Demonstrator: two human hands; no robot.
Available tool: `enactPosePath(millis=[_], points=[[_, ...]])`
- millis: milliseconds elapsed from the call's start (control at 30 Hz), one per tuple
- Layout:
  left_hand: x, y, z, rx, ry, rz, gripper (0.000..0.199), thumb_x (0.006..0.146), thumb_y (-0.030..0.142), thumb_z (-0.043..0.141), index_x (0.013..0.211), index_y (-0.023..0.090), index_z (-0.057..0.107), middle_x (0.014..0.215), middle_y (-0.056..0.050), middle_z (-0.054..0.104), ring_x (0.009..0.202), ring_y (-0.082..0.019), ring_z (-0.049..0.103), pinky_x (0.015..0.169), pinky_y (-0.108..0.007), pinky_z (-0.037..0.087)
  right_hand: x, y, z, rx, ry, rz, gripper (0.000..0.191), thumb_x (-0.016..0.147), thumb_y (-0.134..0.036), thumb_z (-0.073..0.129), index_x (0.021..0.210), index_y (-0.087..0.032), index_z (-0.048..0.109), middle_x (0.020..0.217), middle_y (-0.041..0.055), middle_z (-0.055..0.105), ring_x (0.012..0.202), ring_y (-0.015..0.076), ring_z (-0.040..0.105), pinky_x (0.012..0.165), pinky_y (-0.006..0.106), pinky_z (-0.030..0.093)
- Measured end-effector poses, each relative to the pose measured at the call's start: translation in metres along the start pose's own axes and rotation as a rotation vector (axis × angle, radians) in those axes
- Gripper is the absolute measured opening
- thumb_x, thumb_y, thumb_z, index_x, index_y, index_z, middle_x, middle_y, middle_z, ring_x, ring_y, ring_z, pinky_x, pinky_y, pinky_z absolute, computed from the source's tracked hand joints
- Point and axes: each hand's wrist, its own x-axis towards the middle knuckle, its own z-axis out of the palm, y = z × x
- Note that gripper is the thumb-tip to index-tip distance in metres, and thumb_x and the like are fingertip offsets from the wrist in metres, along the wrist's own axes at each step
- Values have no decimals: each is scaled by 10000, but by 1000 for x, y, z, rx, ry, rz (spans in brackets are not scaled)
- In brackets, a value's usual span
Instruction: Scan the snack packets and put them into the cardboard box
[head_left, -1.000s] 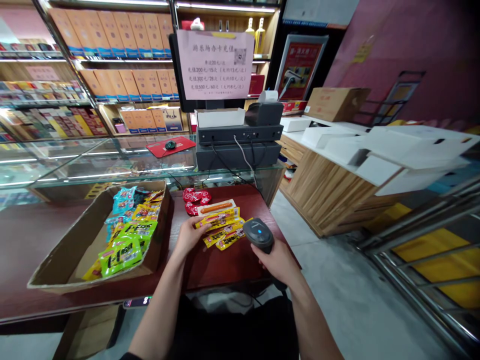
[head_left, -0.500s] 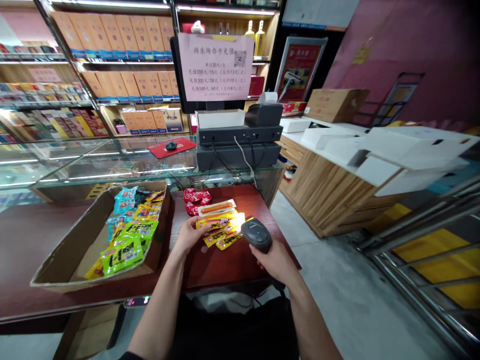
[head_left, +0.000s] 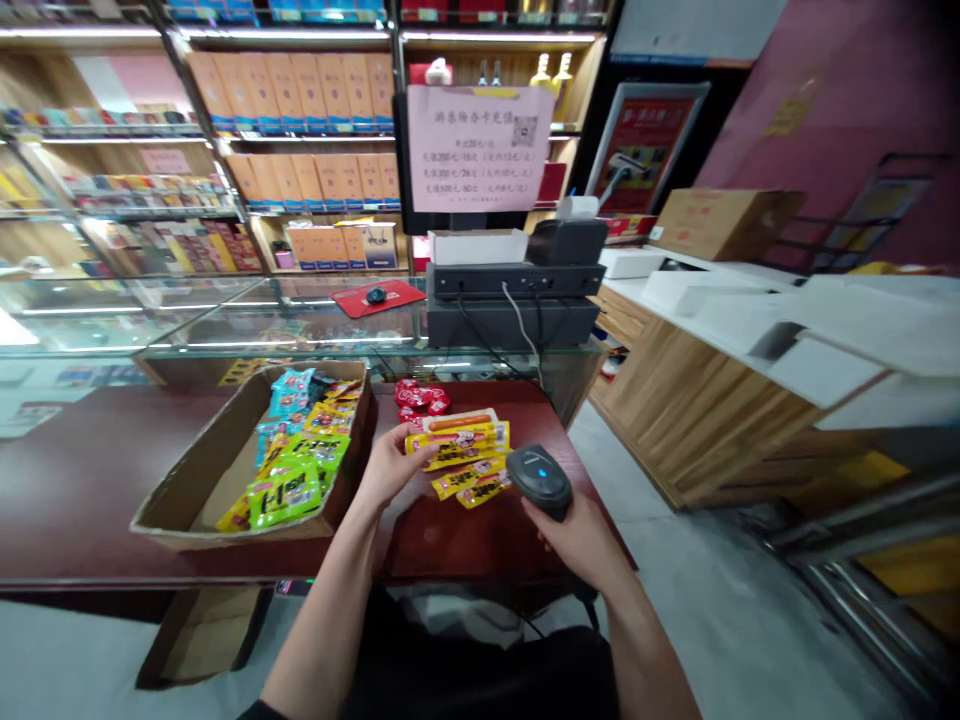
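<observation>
My left hand [head_left: 391, 466] pinches the left end of a yellow sausage packet [head_left: 469, 443], its printed side up, over the dark red tabletop. Close beyond it lies another packet with an orange sausage [head_left: 459, 423] showing. Two more yellow packets [head_left: 484, 487] rest on the table nearer to me. My right hand [head_left: 576, 535] grips a dark grey barcode scanner [head_left: 538, 478], its head pointing at the packets from the right; a small blue light shows on top. Red packets [head_left: 421, 400] lie behind the sausages.
Left of my hands stands a shallow cardboard box [head_left: 180, 470] with blue, yellow and green snack packets. A glass counter [head_left: 300, 325] with a cash drawer [head_left: 510, 318] and a sign-covered monitor [head_left: 480, 150] borders the table's far side. Below sits another cardboard box [head_left: 206, 630].
The bright light from the scanner on the packets is gone, and a blue light shows on its top. The held packet looks slightly raised. The whole view has shifted, moving the scene rightward.
</observation>
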Motion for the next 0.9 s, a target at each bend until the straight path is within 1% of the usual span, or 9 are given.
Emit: enactPosePath(millis=[100, 167, 233, 367, 467, 567, 667, 800, 900], points=[[-8, 26, -35, 108, 130, 81, 342, 681, 455, 754, 781, 177, 581, 678, 12, 637, 608, -126, 582, 591, -221, 455, 8, -6, 5, 4, -105, 21, 251, 792, -454, 615, 788, -203, 638, 532, 20, 667, 458, 204, 638, 475, 288, 484], [-15, 39, -68, 178, 260, 127, 325, 708, 451, 730, 766, 182, 557, 686, 12, 637, 625, -128, 587, 610, -220, 450, 16, -8, 13, -9, -121, -10, 263, 792, -468, 615, 814, -207, 638, 543, 15, 671, 468, 204, 641, 480, 287, 483], [-22, 45, -106, 239, 403, 148, 334, 703, 453, 729, 738, 183, 536, 695, 12, 637, 628, -125, 582, 624, -221, 449, 24, -11, 23, -42, -129, -50, 275, 788, -484, 616, 799, -210, 630, 541, 13, 668, 477, 201, 641, 498, 287, 484], [-40, 36, -181, 360, 634, 123, 369, 644, 476, 757, 704, 179, 547, 660, 21, 615, 603, -119, 553, 599, -213, 428, 36, -22, 48, -70, -190, -121, 303, 767, -507, 613, 756, -206, 643, 537, 30, 669, 497, 211, 648, 509, 294, 482], [-54, 19, -220, 392, 708, 72, 400, 603, 510, 772, 687, 177, 567, 618, 19, 616, 584, -125, 549, 568, -209, 416, 41, -37, 64, -86, -181, -177, 310, 728, -505, 632, 774, -203, 685, 558, 44, 683, 554, 240, 677, 519, 301, 485], [-62, 5, -238, 412, 735, 34, 397, 616, 532, 757, 683, 177, 591, 593, 15, 619, 564, -127, 546, 546, -209, 406, 43, -55, 75, -109, -158, -224, 305, 702, -494, 650, 812, -218, 717, 597, 49, 704, 636, 267, 705, 533, 305, 491], [-64, -2, -243, 449, 759, 16, 358, 667, 524, 721, 679, 182, 617, 591, 7, 624, 550, -131, 543, 539, -215, 405, 43, -66, 81, -132, -151, -249, 288, 695, -480, 663, 827, -232, 723, 641, 57, 723, 685, 277, 718, 554, 307, 499], [-60, 2, -237, 475, 743, 19, 326, 691, 498, 714, 671, 184, 631, 612, -1, 643, 566, -134, 563, 559, -219, 412, 42, -69, 84, -162, -168, -233, 328, 721, -507, 633, 858, -222, 719, 649, 60, 724, 710, 279, 722, 566, 310, 503], [-55, 12, -223, 426, 672, 41, 320, 705, 483, 715, 668, 183, 611, 625, 0, 647, 584, -135, 584, 568, -218, 422, 41, -64, 82, -139, -179, -223, 346, 739, -511, 612, 874, -211, 718, 626, 51, 711, 696, 274, 718, 558, 311, 504]])
